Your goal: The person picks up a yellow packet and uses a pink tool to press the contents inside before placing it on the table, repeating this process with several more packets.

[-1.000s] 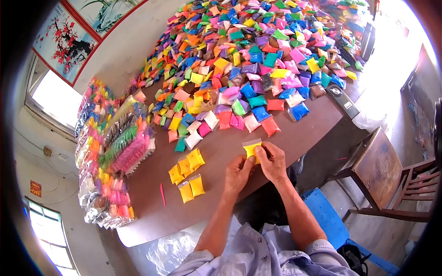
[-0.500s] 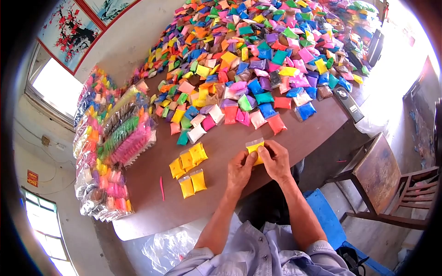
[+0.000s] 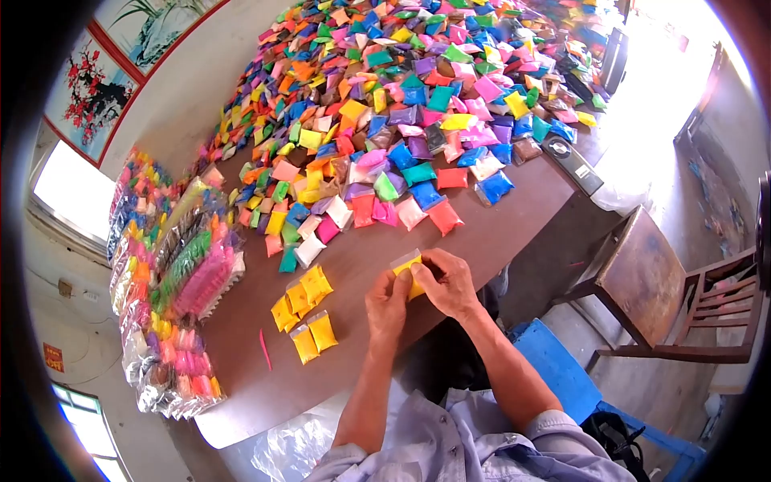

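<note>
The person's left hand (image 3: 388, 301) and right hand (image 3: 450, 283) together, both with a grip on one small yellow bag (image 3: 406, 262) above the table (image 3: 514, 213).

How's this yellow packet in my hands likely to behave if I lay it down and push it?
The yellow packet probably won't roll, since what shows of it looks flat. Its clear edge may bend easily, as it looks like thin film. It might slide readily, because the table looks smooth.
</note>
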A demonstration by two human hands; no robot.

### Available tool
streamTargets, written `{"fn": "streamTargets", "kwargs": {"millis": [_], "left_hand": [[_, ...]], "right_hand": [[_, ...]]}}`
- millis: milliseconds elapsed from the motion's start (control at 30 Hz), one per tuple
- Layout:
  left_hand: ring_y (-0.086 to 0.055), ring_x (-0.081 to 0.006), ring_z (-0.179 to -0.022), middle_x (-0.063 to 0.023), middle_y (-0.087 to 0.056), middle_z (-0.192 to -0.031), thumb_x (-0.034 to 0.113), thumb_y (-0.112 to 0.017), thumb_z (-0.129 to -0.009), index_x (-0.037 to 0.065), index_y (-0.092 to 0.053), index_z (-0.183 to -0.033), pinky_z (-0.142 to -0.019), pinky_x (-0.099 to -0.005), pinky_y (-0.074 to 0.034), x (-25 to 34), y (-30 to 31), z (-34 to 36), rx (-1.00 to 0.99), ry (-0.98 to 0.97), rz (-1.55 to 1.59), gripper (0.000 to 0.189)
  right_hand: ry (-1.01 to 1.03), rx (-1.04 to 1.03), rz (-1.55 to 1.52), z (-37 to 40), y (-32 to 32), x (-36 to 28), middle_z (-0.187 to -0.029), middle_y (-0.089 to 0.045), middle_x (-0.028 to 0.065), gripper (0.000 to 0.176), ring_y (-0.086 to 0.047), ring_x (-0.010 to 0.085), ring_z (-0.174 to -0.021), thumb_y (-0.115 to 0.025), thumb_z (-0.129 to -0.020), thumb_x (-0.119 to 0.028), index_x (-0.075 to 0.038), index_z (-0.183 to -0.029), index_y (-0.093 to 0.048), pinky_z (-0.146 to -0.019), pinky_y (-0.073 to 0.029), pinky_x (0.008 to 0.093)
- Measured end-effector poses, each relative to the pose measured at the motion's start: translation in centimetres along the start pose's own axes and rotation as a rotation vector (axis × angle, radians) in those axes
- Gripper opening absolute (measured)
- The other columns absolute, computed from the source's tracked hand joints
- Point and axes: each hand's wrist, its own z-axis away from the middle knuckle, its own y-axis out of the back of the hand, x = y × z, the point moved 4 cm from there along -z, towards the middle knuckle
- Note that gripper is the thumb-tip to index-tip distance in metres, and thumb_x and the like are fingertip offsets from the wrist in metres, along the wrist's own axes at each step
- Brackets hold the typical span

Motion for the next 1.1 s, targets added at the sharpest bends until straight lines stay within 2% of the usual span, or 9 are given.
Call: {"fn": "streamTargets", "kwargs": {"millis": [267,467,533,800,867,933,1000,1067,1100], "left_hand": [[-0.052,-0.0044,-0.074,0.0052,-0.061,-0.082,0.023,-0.068,-0.105,0.002,-0.072,-0.108,-0.064,-0.0237,-0.042,0.3,-0.5,-0.2,-0.081,-0.019,0.075,0.021],[-0.05,-0.0013,-0.074,0.0064,-0.061,-0.084,0.021,-0.069,-0.105,0.004,-0.072,-0.108,-0.062,-0.021,-0.039,-0.8,-0.5,-0.3,0.011,0.005,0.215,0.017],[-0.05,-0.0008,-0.074,0.0068,-0.061,-0.085,0.02,-0.07,-0.105,0.005,-0.072,-0.108,-0.061,-0.0206,-0.039,-0.7,-0.6,-0.4,-0.006,-0.005,0.225,0.016],[-0.052,-0.0036,-0.075,0.0051,-0.062,-0.087,0.025,-0.067,-0.106,0.003,-0.072,-0.109,-0.064,-0.0225,-0.042,0.4,-0.7,-0.1,-0.093,0.006,0.13,0.023],[-0.053,-0.0058,-0.077,0.0032,-0.063,-0.087,0.028,-0.064,-0.108,0.001,-0.072,-0.112,-0.066,-0.0249,-0.044,1.1,-0.7,0.0,-0.112,-0.043,-0.119,0.029],[-0.054,-0.0068,-0.079,0.0024,-0.063,-0.088,0.028,-0.063,-0.108,0.0,-0.072,-0.112,-0.067,-0.0257,-0.045,0.8,-0.9,-0.1,-0.077,-0.086,-0.107,0.03],[-0.055,-0.0077,-0.08,0.0015,-0.064,-0.089,0.028,-0.063,-0.108,-0.001,-0.072,-0.113,-0.069,-0.0265,-0.047,0.3,-0.8,-0.2,-0.04,-0.13,-0.093,0.031],[-0.056,-0.0084,-0.082,0.0004,-0.065,-0.09,0.029,-0.063,-0.108,0.0,-0.072,-0.112,-0.072,-0.0273,-0.049,-0.8,-0.2,-0.4,-0.006,-0.008,-0.065,0.03],[-0.056,-0.0084,-0.082,0.0004,-0.065,-0.09,0.029,-0.063,-0.108,0.0,-0.072,-0.112,-0.072,-0.0273,-0.049,-0.5,-0.2,-0.3,-0.009,-0.009,-0.063,0.03]], "right_hand": [[0.034,0.004,-0.014,-0.1,0.5,-0.4,-0.085,-0.069,0.0098,0.017,-0.066,0.0177,-0.074,-0.072,-0.093,-0.01,0.003,-0.105,-0.072,-0.068,-0.051,0.0305],[0.032,-0.014,-0.067,-0.1,0.4,-0.9,-0.086,-0.068,0.01,0.019,-0.065,0.0187,-0.073,-0.071,-0.093,-0.014,0.002,-0.104,-0.072,-0.066,-0.051,0.031],[-0.011,-0.03,-0.057,-0.1,0.4,-1.1,-0.09,-0.07,0.014,0.019,-0.07,0.0259,-0.074,-0.072,-0.094,-0.013,0.001,-0.107,-0.073,-0.065,-0.053,0.0343],[0.023,0.035,-0.068,0.0,0.8,0.0,-0.09,-0.07,0.0133,0.017,-0.069,0.0243,-0.073,-0.071,-0.096,-0.013,0.0,-0.106,-0.074,-0.066,-0.053,0.0328],[0.017,0.039,-0.079,0.0,0.8,-0.3,-0.089,-0.07,0.0136,0.016,-0.069,0.0243,-0.073,-0.07,-0.097,-0.013,0.0,-0.105,-0.074,-0.066,-0.053,0.0328],[0.027,0.054,-0.101,-0.1,0.7,-0.9,-0.086,-0.069,0.0109,0.016,-0.065,0.0179,-0.073,-0.069,-0.097,-0.013,0.002,-0.103,-0.072,-0.066,-0.051,0.0315],[0.024,0.052,-0.085,-0.1,0.3,-1.1,-0.086,-0.069,0.0113,0.016,-0.066,0.018,-0.072,-0.069,-0.098,-0.014,0.001,-0.104,-0.073,-0.065,-0.051,0.0317],[-0.001,0.03,-0.051,0.0,0.1,-1.4,-0.085,-0.069,0.0131,0.018,-0.066,0.0184,-0.069,-0.069,-0.098,-0.015,0.0,-0.105,-0.072,-0.062,-0.052,0.032],[0.0,0.033,-0.048,-0.1,0.3,-1.5,-0.085,-0.069,0.0131,0.018,-0.066,0.0184,-0.069,-0.069,-0.098,-0.015,0.0,-0.105,-0.072,-0.062,-0.052,0.032]]}}
